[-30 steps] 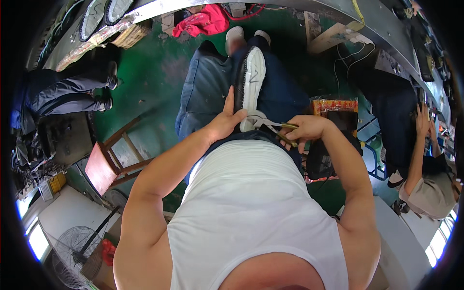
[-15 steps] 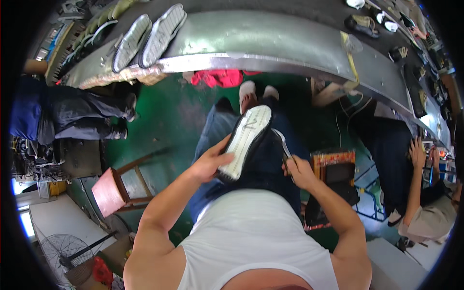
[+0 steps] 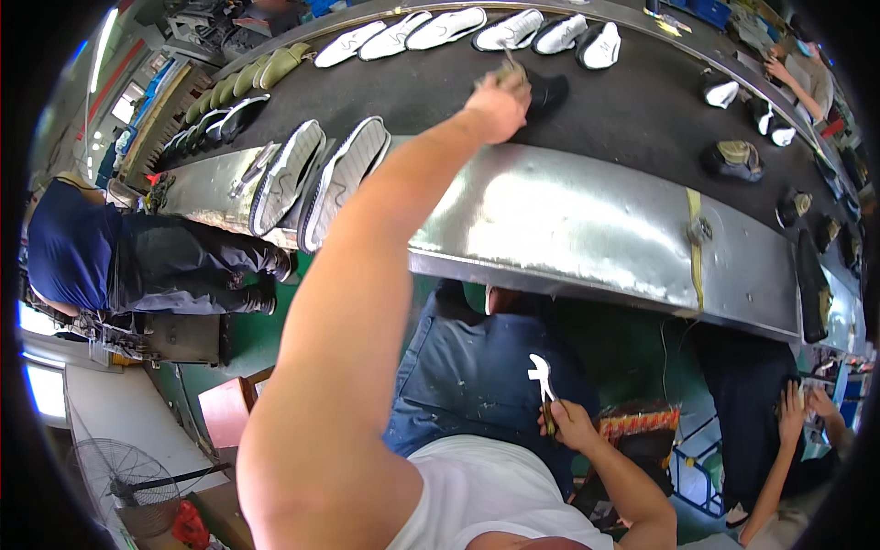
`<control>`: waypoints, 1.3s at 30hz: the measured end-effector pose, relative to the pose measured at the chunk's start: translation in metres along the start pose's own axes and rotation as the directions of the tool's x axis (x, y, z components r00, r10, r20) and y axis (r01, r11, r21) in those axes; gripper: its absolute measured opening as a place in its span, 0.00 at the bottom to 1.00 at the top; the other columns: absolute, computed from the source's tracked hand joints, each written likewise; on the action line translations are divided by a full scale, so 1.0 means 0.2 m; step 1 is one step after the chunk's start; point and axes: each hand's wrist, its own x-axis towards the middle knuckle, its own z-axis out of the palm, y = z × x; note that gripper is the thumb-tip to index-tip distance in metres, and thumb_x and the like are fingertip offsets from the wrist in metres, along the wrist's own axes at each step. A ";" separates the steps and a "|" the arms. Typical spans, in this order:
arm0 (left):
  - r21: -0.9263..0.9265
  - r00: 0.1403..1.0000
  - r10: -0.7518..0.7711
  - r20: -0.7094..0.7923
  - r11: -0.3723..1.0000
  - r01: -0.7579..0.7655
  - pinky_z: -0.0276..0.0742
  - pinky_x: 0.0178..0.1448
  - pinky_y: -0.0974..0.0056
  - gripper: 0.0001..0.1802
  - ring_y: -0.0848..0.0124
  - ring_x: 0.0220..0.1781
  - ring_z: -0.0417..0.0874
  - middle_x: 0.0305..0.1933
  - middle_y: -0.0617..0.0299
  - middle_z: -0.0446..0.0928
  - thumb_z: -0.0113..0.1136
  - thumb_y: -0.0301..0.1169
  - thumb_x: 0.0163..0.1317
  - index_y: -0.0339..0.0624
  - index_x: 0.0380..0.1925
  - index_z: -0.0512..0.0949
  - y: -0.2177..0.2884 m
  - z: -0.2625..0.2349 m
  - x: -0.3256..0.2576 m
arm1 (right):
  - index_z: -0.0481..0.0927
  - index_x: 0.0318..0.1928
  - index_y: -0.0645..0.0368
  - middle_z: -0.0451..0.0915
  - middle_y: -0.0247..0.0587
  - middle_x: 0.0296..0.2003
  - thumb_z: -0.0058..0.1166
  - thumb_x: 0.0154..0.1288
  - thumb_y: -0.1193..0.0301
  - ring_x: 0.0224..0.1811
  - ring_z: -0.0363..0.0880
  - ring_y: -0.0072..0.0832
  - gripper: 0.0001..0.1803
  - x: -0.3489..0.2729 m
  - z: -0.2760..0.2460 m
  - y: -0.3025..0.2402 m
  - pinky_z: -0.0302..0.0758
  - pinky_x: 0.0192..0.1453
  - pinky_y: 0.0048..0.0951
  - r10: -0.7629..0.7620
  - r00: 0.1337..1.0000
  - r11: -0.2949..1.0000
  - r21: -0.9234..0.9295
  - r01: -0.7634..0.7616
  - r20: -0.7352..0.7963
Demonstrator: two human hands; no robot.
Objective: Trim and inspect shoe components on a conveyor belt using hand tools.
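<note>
My left hand stretches far forward over the dark conveyor belt. Its fingers are closed round the olive part of a shoe, whose black part points to the right. Lasting pincers with a hammer-like lug are gripped in my right hand, close to my body above my lap. The pincers' metal head points away from me and touches nothing. On the metal ledge, left of my forearm, two shoes lie with their pale undersides up: a left one and a right one.
White-bottomed shoes line the belt's far side; olive ones lie at far left. More shoes sit on the right. A metal ledge borders the belt. Co-workers stand left and right. A fan stands lower left.
My left hand has gone from my lap, where it held a pale-bottomed shoe, out to the belt and an olive-and-black shoe. My right hand keeps the pincers. The view has tilted up.
</note>
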 end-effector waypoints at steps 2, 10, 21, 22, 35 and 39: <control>0.134 0.993 0.062 0.103 0.988 -0.076 0.66 0.70 0.51 0.21 0.53 0.68 0.71 0.58 0.51 0.78 0.51 0.43 0.69 0.43 0.53 0.79 -0.08 0.21 0.01 | 0.76 0.48 0.64 0.83 0.39 0.35 0.40 0.78 0.52 0.31 0.82 0.23 0.25 0.05 -0.03 -0.01 0.69 0.25 0.21 0.000 1.000 1.000 0.027 -0.001 0.025; -0.180 0.600 -0.409 0.687 0.705 0.686 0.77 0.59 0.57 0.42 0.56 0.54 0.83 0.55 0.48 0.81 0.63 0.57 0.55 0.34 0.61 0.73 -1.11 0.12 -0.91 | 0.77 0.46 0.64 0.82 0.40 0.29 0.36 0.79 0.50 0.25 0.77 0.20 0.27 0.10 -0.07 -0.19 0.67 0.23 0.20 -0.048 0.997 0.998 -0.048 0.051 0.054; -0.619 0.740 -0.422 0.524 -0.785 -0.009 0.78 0.61 0.57 0.33 0.62 0.56 0.82 0.56 0.53 0.80 0.53 0.54 0.70 0.37 0.62 0.72 0.19 -0.09 -1.68 | 0.78 0.40 0.63 0.82 0.37 0.31 0.50 0.73 0.64 0.29 0.81 0.22 0.13 -0.04 0.07 0.01 0.76 0.32 0.26 -0.078 0.996 0.984 -0.163 0.069 -0.045; -0.696 0.771 -0.473 0.427 -0.716 -0.054 0.75 0.64 0.58 0.33 0.63 0.58 0.80 0.58 0.53 0.78 0.53 0.52 0.71 0.37 0.64 0.70 0.43 -0.14 -1.69 | 0.78 0.40 0.62 0.82 0.36 0.29 0.51 0.72 0.65 0.29 0.81 0.23 0.12 -0.07 0.08 0.02 0.76 0.33 0.27 -0.090 0.995 0.979 -0.189 0.080 -0.045; -0.781 0.945 -0.170 0.278 -0.613 0.119 0.62 0.70 0.65 0.32 0.73 0.65 0.67 0.66 0.61 0.67 0.52 0.31 0.74 0.51 0.75 0.53 1.09 -0.14 -1.86 | 0.74 0.52 0.65 0.75 0.36 0.28 0.50 0.72 0.69 0.27 0.75 0.24 0.14 -0.29 0.47 -0.42 0.75 0.36 0.28 -0.211 0.975 0.884 -0.413 0.219 0.065; -0.749 0.913 -0.223 0.343 -0.651 0.123 0.64 0.69 0.65 0.27 0.74 0.63 0.68 0.63 0.62 0.69 0.51 0.31 0.75 0.50 0.71 0.59 1.14 -0.20 -1.85 | 0.73 0.58 0.64 0.80 0.39 0.42 0.50 0.73 0.68 0.32 0.77 0.20 0.18 -0.24 0.50 -0.39 0.76 0.36 0.22 -0.196 0.979 0.912 -0.358 0.200 0.046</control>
